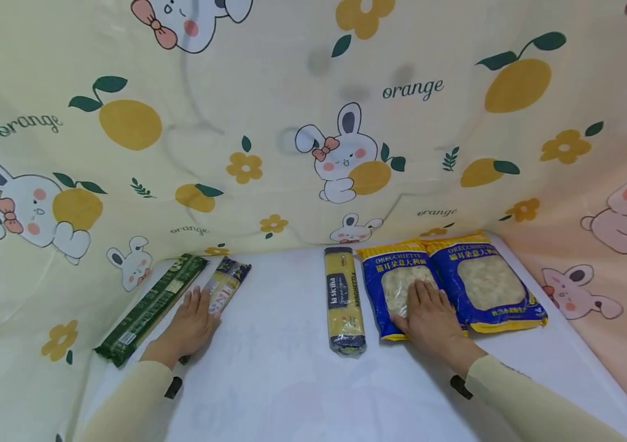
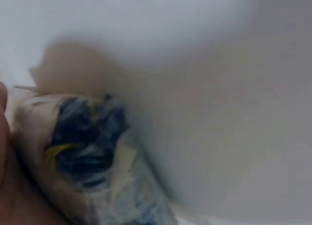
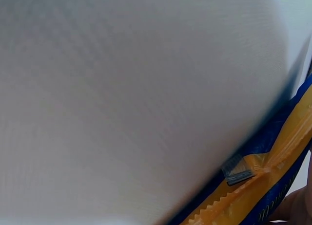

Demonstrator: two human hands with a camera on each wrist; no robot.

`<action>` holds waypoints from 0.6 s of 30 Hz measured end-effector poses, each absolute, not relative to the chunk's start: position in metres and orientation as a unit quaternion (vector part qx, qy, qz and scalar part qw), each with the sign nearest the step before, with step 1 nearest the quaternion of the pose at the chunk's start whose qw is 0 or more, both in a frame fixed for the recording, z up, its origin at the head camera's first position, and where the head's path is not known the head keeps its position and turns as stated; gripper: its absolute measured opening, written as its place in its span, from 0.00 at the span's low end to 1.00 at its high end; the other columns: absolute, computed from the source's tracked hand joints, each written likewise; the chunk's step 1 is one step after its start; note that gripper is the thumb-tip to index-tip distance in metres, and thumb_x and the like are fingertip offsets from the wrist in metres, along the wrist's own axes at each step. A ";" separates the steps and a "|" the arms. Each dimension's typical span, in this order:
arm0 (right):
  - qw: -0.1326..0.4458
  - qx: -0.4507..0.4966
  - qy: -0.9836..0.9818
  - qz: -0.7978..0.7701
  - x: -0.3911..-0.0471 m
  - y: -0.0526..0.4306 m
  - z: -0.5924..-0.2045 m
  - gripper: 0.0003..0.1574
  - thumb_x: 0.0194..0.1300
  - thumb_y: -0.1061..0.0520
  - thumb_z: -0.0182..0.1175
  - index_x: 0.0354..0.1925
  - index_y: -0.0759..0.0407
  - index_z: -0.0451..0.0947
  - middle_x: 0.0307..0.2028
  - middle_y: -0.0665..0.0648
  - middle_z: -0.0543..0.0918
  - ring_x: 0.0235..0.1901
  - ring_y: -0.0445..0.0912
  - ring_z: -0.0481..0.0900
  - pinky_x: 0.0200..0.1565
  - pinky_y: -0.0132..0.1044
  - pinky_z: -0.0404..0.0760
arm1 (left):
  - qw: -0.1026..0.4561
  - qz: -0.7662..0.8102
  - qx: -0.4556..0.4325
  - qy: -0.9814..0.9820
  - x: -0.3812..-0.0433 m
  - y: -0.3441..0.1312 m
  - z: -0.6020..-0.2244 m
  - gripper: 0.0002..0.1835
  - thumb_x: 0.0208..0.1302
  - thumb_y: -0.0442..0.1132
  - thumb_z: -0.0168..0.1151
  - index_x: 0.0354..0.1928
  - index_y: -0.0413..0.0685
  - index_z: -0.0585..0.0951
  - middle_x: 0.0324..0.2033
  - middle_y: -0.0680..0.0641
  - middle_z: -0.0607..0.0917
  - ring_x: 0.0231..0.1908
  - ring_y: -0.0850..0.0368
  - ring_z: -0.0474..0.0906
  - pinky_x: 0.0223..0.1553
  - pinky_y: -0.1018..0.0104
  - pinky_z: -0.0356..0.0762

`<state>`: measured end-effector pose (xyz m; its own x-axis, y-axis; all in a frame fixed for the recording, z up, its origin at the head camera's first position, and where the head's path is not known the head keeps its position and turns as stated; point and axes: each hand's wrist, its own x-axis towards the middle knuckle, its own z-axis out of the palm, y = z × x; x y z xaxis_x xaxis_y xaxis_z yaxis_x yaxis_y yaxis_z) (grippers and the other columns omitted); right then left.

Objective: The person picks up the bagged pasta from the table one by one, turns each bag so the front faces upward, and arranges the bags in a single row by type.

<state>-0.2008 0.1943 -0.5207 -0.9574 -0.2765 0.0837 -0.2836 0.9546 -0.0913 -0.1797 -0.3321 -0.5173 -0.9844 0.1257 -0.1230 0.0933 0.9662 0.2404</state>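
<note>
One arranging step, we judge | left hand [image 1: 191,320] over pasta pack [image 1: 227,283], grip unclear | right hand [image 1: 432,318] flat on left-side orecchiette bag [image 1: 396,288] | lifting would need grasping

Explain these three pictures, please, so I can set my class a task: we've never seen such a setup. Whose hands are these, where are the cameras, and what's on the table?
There is no machine here, just a person's two bare hands. The wide picture comes from a head-worn camera looking forward and down. The two close ones come from cameras on each wrist; the left one is blurred.

On the white table, from left to right, lie a long green pack, a small pack, a spaghetti pack and two bags labelled orecchiette.

The left hand rests on the small pack; the right hand rests on the left-hand bag. Neither visibly lifts anything.
</note>
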 end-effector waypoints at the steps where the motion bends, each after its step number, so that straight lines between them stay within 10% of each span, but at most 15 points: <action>1: 0.035 0.143 -0.988 0.050 -0.201 0.194 -0.521 0.55 0.78 0.34 0.56 0.77 0.78 0.57 0.77 0.79 0.60 0.77 0.73 0.56 0.75 0.72 0.56 | 0.080 0.125 0.050 0.988 -0.179 -0.324 -0.516 0.39 0.86 0.48 0.41 0.79 0.21 0.45 0.78 0.17 0.43 0.79 0.19 0.38 0.77 0.29 0.46; 11: 0.035 0.152 -0.987 0.049 -0.201 0.194 -0.523 0.54 0.79 0.35 0.55 0.77 0.78 0.57 0.77 0.79 0.60 0.78 0.73 0.56 0.75 0.72 0.56 | 0.161 0.214 0.054 0.962 -0.167 -0.230 -0.498 0.39 0.86 0.45 0.43 0.79 0.21 0.44 0.78 0.18 0.41 0.80 0.24 0.37 0.78 0.34 0.50; 18: 0.034 0.151 -0.987 0.047 -0.201 0.197 -0.522 0.55 0.79 0.34 0.54 0.77 0.78 0.56 0.77 0.79 0.59 0.78 0.74 0.55 0.75 0.72 0.55 | 0.142 0.166 0.120 0.968 -0.149 -0.193 -0.491 0.34 0.86 0.44 0.46 0.78 0.23 0.57 0.76 0.21 0.59 0.77 0.28 0.59 0.73 0.39 0.67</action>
